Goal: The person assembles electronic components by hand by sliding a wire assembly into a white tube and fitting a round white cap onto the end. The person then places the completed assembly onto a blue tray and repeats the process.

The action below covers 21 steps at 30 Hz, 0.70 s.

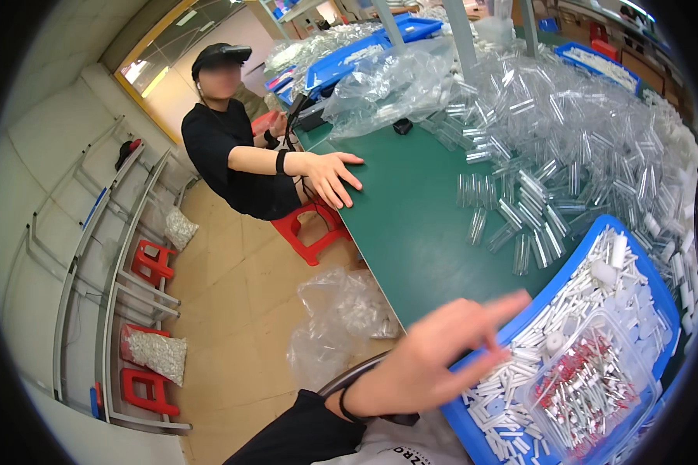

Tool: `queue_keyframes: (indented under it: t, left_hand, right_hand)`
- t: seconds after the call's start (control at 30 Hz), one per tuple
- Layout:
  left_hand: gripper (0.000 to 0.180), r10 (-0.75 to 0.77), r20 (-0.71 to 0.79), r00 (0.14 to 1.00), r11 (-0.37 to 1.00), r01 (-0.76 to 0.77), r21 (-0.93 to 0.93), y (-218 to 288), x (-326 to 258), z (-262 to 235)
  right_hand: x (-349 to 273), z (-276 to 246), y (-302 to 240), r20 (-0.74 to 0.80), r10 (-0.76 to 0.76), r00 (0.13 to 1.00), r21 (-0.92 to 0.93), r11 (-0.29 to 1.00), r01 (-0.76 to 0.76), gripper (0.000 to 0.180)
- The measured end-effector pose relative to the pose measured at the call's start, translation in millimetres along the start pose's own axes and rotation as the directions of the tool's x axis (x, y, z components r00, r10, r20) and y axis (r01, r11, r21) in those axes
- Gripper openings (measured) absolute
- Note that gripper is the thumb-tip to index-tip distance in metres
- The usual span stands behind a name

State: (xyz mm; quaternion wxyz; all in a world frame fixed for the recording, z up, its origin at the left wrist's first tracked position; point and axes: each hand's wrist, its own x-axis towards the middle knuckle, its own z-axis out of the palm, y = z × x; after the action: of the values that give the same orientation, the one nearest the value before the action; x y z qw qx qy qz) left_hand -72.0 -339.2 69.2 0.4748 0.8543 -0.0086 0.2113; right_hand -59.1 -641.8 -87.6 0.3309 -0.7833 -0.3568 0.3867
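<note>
My left hand [450,349] reaches in from the lower edge over the near left rim of a blue tray [547,298]. Its index finger is stretched out and the thumb stands apart, with nothing seen between them; the fingertips are slightly blurred. The tray holds many short white tubes [547,325], translucent discs [644,318] and a clear plastic box [531,399] filled with small red, white and metallic parts [593,387]. Just beyond the tray, clear plastic tubes [531,201] lie loose on the green tabletop [411,232]. My right hand is out of view.
Across the table corner sits another person [229,147], one hand [329,174] flat on the tabletop. A large heap of clear tubes [566,116] and a plastic bag [395,85] cover the far side. Red stools [310,232] and bags of parts [357,306] stand on the floor.
</note>
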Motion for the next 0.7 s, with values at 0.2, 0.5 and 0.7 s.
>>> queue_keyframes:
  t: [0.2,0.5,0.7]
  left_hand:
    - [0.071,0.004,-0.621,0.784,0.975,-0.141,-0.173,26,16,-57]
    - [0.093,-0.303,-0.507,0.807,0.887,0.043,-0.460,-56,94,-249]
    - [0.103,-0.589,-0.369,0.719,0.740,0.296,-0.603,-130,104,-300]
  right_hand:
    - [-4,-45,2,-0.003,-0.055,0.998,-0.111,0.992,0.054,0.021]
    - [-11,-89,-11,-0.022,-0.049,0.999,-0.260,0.965,0.042,0.021]
    - [27,-79,-26,-0.039,-0.091,0.995,-0.301,0.951,0.076,0.021]
